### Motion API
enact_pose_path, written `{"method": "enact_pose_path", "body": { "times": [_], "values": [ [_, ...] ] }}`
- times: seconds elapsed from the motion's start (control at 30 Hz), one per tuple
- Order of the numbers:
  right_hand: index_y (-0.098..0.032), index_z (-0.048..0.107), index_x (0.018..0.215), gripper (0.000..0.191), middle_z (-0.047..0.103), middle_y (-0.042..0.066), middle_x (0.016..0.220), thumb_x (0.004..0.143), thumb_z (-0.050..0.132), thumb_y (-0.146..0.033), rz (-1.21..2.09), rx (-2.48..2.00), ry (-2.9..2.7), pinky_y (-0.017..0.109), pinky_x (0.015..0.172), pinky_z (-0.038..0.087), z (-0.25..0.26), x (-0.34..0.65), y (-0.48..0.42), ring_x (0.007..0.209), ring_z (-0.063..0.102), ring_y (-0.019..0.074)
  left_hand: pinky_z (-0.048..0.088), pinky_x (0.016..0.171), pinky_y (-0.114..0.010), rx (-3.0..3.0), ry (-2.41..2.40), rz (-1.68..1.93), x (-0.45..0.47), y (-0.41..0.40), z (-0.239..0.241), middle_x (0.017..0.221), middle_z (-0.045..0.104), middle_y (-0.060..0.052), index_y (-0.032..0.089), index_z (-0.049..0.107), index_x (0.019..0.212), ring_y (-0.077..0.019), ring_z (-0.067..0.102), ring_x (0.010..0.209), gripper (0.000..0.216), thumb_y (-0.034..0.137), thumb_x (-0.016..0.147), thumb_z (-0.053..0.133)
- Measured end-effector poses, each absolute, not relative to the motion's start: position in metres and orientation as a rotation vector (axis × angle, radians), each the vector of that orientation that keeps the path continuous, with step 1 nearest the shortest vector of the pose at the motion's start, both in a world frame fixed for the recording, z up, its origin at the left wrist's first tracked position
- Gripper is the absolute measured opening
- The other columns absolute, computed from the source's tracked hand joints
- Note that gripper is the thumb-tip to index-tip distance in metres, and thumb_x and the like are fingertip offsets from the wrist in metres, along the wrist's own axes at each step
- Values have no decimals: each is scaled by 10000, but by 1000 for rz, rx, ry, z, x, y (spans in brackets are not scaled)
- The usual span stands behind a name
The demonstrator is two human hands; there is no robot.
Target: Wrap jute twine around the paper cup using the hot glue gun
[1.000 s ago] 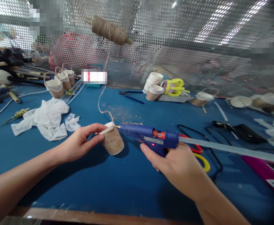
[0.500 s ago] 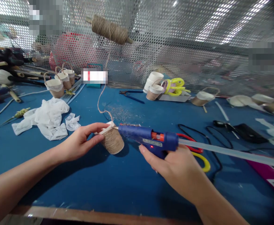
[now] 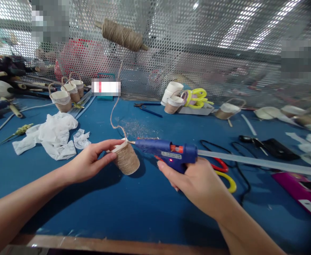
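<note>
Tilted on its side, a small cup wrapped in brown twine [image 3: 128, 160] shows a white rim facing up and left. My left hand [image 3: 98, 157] pinches that rim between thumb and fingers. My right hand [image 3: 195, 180] is wrapped round the handle of a blue glue gun [image 3: 155, 147], which has a red light lit and a long clear glue stick [image 3: 240, 161] coming out of its back. The metal nozzle is at the cup's rim; whether it touches cannot be told. A loose twine strand [image 3: 112, 115] runs from the rim up to a twine spool [image 3: 123, 35].
White lace [image 3: 56, 132] lies in a heap at left, with finished twine cups [image 3: 61, 101] behind it. Blue-handled pliers [image 3: 151, 111] rest ahead. Red and yellow handles [image 3: 228, 182] and a black cord [image 3: 243, 177] lie by my right hand. A purple object [image 3: 290, 189] sits at right.
The glue gun has shifted slightly left and its back end has dropped closer in line with the nozzle. My left hand keeps its hold on the cup. The whole view has shifted a little.
</note>
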State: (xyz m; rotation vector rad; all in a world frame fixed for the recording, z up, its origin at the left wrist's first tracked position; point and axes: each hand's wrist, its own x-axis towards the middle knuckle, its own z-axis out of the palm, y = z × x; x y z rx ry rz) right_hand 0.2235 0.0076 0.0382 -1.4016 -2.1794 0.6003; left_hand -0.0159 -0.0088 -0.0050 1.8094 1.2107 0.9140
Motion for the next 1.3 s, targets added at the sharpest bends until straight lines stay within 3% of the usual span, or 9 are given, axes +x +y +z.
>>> {"method": "enact_pose_path", "body": {
  "times": [0.3,0.57,0.87,1.3],
  "values": [
    [-237,492,509,270,428,-64,321,754,520,-344,603,-1348,-2165,252,379,392,36,221,5,333,458,123,462,908,-347,1811,1206,901,-16,-8,-6,1151,639,-79,197,487,1261,-218,577,1054,416,330,868,461],
    [-250,475,484,280,439,-41,347,724,563,-363,522,-1348,-2168,270,443,436,34,218,2,468,564,177,423,971,-327,1808,1187,907,-15,-9,-3,1266,575,-62,192,467,1282,-214,540,1133,435,337,872,451],
    [-226,541,576,228,441,-68,325,761,519,-356,607,-1347,-2169,246,382,402,33,226,8,323,461,123,439,952,-336,1816,1199,917,-16,-8,-4,1222,609,-45,233,498,1256,-211,569,1086,406,320,860,476],
    [-210,527,599,196,444,-72,345,752,516,-332,705,-1392,-2129,232,375,405,37,224,9,318,457,110,433,952,-332,1803,1213,885,-18,-8,-6,1244,588,-60,218,460,1286,-209,543,1120,432,328,868,458]
  ]
}}
